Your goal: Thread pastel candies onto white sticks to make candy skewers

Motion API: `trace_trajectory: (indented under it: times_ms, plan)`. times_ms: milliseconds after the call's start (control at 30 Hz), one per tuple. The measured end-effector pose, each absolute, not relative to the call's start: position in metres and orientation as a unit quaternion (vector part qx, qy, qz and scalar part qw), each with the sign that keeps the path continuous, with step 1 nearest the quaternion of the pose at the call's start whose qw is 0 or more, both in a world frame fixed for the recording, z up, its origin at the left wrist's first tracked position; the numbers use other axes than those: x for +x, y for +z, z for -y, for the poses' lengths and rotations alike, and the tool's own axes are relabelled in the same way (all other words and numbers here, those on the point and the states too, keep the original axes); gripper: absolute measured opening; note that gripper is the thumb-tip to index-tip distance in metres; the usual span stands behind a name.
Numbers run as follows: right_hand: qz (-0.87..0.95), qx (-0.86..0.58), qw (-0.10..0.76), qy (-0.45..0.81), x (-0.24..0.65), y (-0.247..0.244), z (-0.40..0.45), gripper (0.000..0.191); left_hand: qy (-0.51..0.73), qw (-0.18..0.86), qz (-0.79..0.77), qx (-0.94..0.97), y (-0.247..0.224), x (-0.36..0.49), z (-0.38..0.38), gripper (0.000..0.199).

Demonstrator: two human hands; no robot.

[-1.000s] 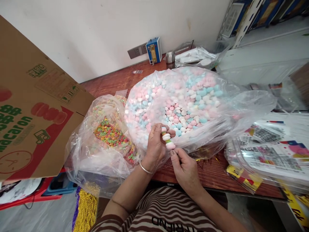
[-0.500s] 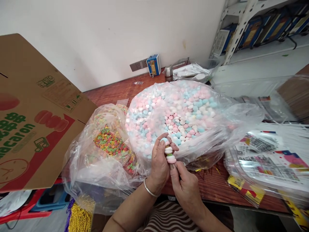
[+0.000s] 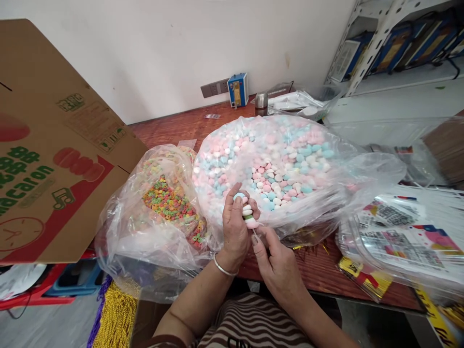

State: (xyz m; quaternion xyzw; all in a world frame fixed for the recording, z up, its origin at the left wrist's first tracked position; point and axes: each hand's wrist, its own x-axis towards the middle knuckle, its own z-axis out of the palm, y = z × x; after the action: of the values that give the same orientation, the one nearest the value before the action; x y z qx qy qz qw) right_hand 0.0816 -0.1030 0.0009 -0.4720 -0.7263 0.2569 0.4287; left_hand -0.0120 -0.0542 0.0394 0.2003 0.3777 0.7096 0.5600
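**Candy skewer held in both hands at near table edge**

Right hand (image 3: 277, 258) pinched shut on the thin stick (image 3: 255, 236) at the bottom. Left hand (image 3: 235, 229) curled loosely around the candy skewer (image 3: 247, 212), fingertips on the stacked blue, white, green and pink pieces. Skewer upright, just in front of the big clear bag of pastel candies (image 3: 275, 169). Left of it, smaller bag of coloured rings (image 3: 170, 203). Far left, macaron carton (image 3: 54, 159). Right, printed packets (image 3: 398, 237) on the wooden table (image 3: 181, 128). Far: blue box (image 3: 237, 89) against the wall.
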Motion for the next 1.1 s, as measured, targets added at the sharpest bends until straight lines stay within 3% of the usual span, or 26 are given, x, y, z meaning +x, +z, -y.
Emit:
trace_trajectory:
  times_ms: [133,367,733,867,1100]
  plan:
    - [0.749,-0.462,0.44,0.18,0.086,0.0,0.119,0.023,0.726,0.568,-0.34,0.187,0.047,-0.01,0.064,0.031]
    - [0.755,-0.463,0.461,0.052,0.086,-0.001,0.134,0.023,0.73,0.542,-0.347,0.232,0.052,0.009,0.088,0.033]
    - [0.773,-0.438,0.457,0.045,0.096,-0.003,0.145,0.024,0.735,0.535,-0.322,0.263,0.041,0.019,0.109,0.043]
    - [0.76,-0.444,0.468,0.081,0.096,-0.005,0.143,0.025,0.722,0.538,-0.336,0.277,0.038,0.018,0.109,0.046]
    - [0.644,-0.427,0.535,0.341,0.109,0.01,0.127,0.02,0.663,0.531,-0.365,0.38,0.029,0.017,0.102,0.066]
